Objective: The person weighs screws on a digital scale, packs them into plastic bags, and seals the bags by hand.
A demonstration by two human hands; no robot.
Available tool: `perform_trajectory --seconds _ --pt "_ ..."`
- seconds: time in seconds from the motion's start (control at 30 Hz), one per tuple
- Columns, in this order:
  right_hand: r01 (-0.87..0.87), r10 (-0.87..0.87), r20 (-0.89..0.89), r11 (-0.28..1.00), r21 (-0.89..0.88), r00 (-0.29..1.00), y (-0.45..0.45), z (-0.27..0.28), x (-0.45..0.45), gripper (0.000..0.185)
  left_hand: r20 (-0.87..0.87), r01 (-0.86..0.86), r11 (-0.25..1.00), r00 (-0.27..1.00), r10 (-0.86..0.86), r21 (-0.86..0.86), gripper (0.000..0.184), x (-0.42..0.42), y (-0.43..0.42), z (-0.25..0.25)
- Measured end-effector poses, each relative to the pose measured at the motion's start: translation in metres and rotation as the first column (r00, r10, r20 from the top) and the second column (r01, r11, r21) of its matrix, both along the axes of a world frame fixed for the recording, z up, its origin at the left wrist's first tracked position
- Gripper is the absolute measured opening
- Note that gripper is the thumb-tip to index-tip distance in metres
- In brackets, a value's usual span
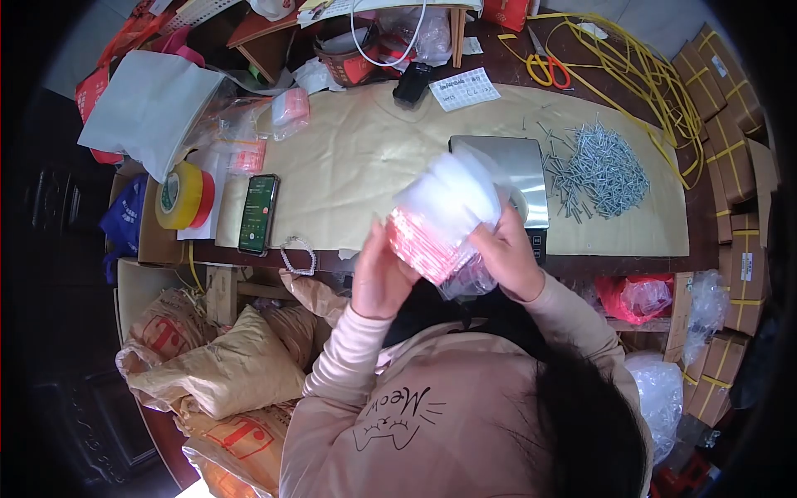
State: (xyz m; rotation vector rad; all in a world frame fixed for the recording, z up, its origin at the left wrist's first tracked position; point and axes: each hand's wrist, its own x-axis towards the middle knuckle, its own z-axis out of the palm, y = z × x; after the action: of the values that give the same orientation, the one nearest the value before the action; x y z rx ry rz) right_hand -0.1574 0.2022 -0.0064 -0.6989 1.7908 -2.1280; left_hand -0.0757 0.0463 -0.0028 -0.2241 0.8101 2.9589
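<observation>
- Bags [423, 242]: left hand [383, 274] half-curled, holding striped edge.
- Right hand [508, 256] closed on near-right side, I think; blurred.
- I'd grip lightly, keep stack square.

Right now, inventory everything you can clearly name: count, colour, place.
Bags: one stack, clear-red, in hands
Screws: one pile, silver, mat's right
Mat: one, beige, centre
Scale: one, silver, beside screws
Phone: one, black, mat's left
Scissors: one, orange-yellow, back right
Strap: tangle, yellow, back right
Tape: two, yellow and red, left
Sacks: several, tan, lower left
Cartons: several, brown, far right
Left hand: one, bare, on bags
Right hand: one, bare, on bags
</observation>
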Motion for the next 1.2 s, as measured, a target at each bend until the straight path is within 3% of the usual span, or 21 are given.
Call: perform_trajectory --seconds 0.07,0.17,0.23,0.33,0.67,0.8,0.87,0.9,0.93,1.0,1.03,1.13,1.17,1.2 --pt "0.066 -0.063 -0.099 0.997 0.028 0.993 -0.003 0.000 0.004 0.038 0.015 -0.097 0.979 0.995 0.101 -0.177 0.057 -0.001 0.017 0.001" --pt "0.059 -0.049 -0.174 0.997 0.055 0.984 -0.003 -0.004 0.012 0.042 0.037 -0.150 0.985 0.988 0.153 -0.081 0.056 0.007 0.027 -0.015" --pt "0.043 -0.033 -0.223 0.998 0.044 0.974 -0.004 -0.008 0.012 0.045 0.048 -0.163 0.979 0.984 0.170 -0.123 0.055 0.007 0.032 -0.014" --pt "0.015 0.031 0.188 0.970 -0.243 0.982 -0.007 -0.005 0.016 0.044 0.066 -0.160 0.975 0.983 0.172 -0.157 0.053 0.008 0.036 -0.001" --pt "-0.007 0.138 0.411 0.953 -0.304 0.901 -0.011 0.006 0.018 0.048 0.101 -0.171 0.966 0.976 0.194 -0.195 0.044 0.008 0.024 0.008" --pt "-0.001 0.047 0.197 0.974 -0.227 0.979 -0.014 -0.006 0.027 0.044 0.133 -0.192 0.936 0.962 0.239 -0.294 0.045 0.002 0.025 0.012" --pt "-0.016 0.043 0.105 0.969 -0.246 0.993 -0.009 -0.010 0.026 0.041 0.063 -0.246 0.921 0.959 0.277 -0.300 0.039 0.003 0.026 0.007" --pt "0.019 0.000 0.149 0.992 -0.127 0.989 -0.004 -0.015 0.023 0.036 0.029 -0.273 0.914 0.955 0.294 -0.302 0.036 0.003 0.026 0.005" --pt "-0.042 0.144 0.351 0.958 -0.282 0.925 -0.002 -0.019 0.019 0.036 -0.008 -0.221 0.858 0.969 0.246 -0.463 0.035 0.004 0.023 0.004" --pt "-0.044 0.472 0.608 0.811 -0.584 0.639 -0.003 -0.021 0.011 0.036 -0.052 -0.127 0.661 0.990 0.133 -0.740 0.032 0.008 0.010 0.005" --pt "-0.040 0.386 0.718 0.893 -0.448 0.579 -0.008 -0.005 0.014 0.035 -0.189 -0.210 0.522 0.977 0.094 -0.827 0.029 0.004 0.004 0.007" --pt "-0.200 0.659 0.677 0.749 -0.632 0.327 -0.005 -0.021 0.012 0.034 -0.538 -0.395 0.525 0.830 -0.148 -0.754 0.034 -0.013 -0.019 -0.011" --pt "-0.264 0.494 0.777 0.868 -0.420 0.389 -0.006 -0.018 0.016 0.033 -0.534 -0.397 0.497 0.829 -0.165 -0.771 0.038 -0.016 -0.024 -0.011" --pt "-0.293 0.534 0.765 0.843 -0.451 0.359 -0.006 -0.026 0.017 0.033 -0.449 -0.293 0.593 0.884 -0.132 -0.750 0.036 -0.015 -0.028 -0.013"
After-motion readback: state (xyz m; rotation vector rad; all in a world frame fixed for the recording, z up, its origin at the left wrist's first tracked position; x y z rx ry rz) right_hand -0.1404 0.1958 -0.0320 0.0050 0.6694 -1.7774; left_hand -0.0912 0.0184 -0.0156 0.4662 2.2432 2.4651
